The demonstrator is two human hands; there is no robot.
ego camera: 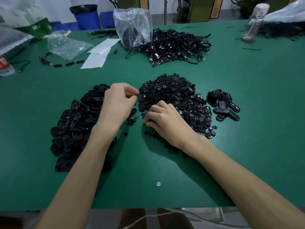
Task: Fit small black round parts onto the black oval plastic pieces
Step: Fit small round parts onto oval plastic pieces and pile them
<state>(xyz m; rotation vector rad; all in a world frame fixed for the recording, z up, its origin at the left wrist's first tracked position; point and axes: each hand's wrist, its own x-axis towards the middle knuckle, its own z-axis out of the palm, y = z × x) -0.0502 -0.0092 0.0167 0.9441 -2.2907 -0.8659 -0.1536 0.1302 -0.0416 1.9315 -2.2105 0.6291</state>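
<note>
A heap of black oval plastic pieces (74, 123) lies on the green table at the left. A mound of small black round parts (168, 91) sits in the middle. My left hand (118, 100) hovers between the two heaps and pinches a black piece (138, 97) between thumb and fingers. My right hand (160, 118) rests low at the near edge of the round parts, fingers curled down onto loose ones; what the fingertips hold is hidden. A small group of oval pieces (222, 104) lies to the right of the mound.
A big tangle of black cables (178, 45) and a clear plastic bag (133, 25) lie at the back. White paper sheets (99, 55), another bag (66, 45) and a bottle (5, 66) are at the left. A drinking bottle (252, 23) stands far right. A screw head (158, 184) marks the near table.
</note>
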